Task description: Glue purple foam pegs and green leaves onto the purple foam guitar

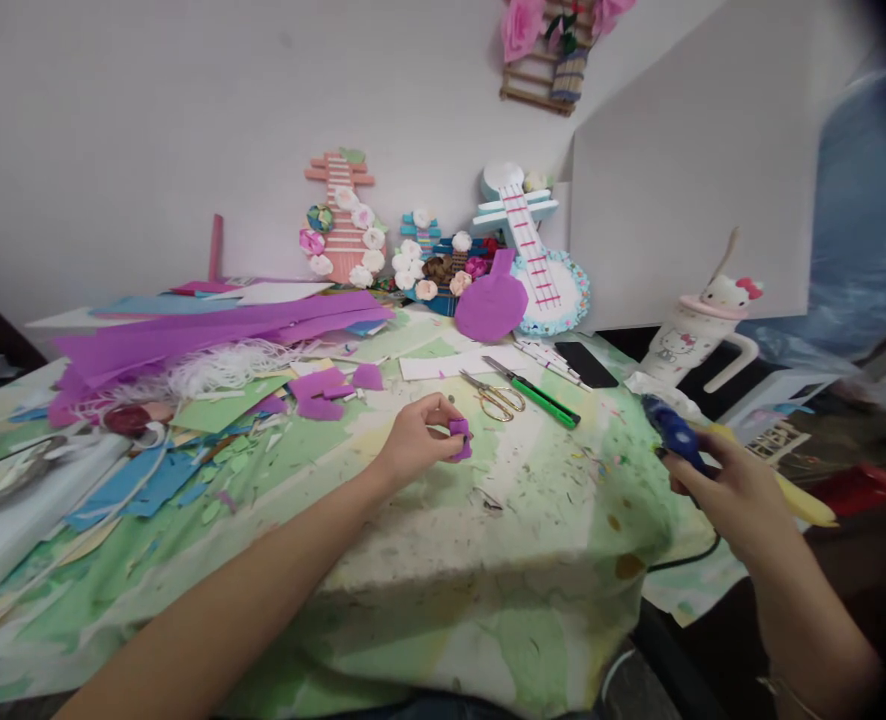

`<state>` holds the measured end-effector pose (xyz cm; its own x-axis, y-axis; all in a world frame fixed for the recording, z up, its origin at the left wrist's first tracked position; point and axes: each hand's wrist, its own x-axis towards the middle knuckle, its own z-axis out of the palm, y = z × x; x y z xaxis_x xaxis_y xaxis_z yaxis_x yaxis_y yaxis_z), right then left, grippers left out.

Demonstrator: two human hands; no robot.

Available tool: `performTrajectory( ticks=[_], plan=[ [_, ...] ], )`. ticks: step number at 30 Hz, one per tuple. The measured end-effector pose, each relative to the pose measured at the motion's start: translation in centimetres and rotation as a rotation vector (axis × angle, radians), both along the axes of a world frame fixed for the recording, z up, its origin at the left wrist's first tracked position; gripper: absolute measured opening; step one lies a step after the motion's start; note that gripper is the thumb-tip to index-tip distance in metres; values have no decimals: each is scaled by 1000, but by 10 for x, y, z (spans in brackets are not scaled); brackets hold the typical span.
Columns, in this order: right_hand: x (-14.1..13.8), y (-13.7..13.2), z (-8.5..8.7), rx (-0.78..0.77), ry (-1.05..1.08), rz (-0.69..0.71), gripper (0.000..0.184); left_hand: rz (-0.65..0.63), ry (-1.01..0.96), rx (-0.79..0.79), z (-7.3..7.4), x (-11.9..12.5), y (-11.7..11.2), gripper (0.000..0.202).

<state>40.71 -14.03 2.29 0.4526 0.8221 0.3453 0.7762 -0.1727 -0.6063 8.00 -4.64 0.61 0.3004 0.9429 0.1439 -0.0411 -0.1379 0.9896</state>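
Observation:
In the head view my left hand (pixel 422 428) is over the middle of the table, its thumb and fingers pinching a small folded purple piece (pixel 459 438) of paper or foam. At the table's right edge my right hand (pixel 735 485) is wrapped round a dark blue glue gun (pixel 672 430), with a black cord running below it. Gold-handled scissors (pixel 497 398) and a green utility knife (pixel 540 398) lie just beyond my left hand. Purple scraps (pixel 319 392) are to its left. Farther back, a purple guitar-shaped cutout (pixel 492 305) leans against decorated guitar models.
A white tumbler (pixel 687 335) with a handle stands at the right, near a black phone (pixel 585 364). Purple sheets (pixel 218 335) and paper scraps are piled on the left. A pink guitar model (pixel 342 230) and a white one (pixel 537 250) line the wall.

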Motion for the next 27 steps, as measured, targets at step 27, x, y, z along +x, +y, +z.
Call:
performTrajectory(
  ticks=[27],
  plan=[
    [-135, -5, -38, 23, 362, 636, 21, -61, 138, 68, -11, 6, -1, 21]
  ],
)
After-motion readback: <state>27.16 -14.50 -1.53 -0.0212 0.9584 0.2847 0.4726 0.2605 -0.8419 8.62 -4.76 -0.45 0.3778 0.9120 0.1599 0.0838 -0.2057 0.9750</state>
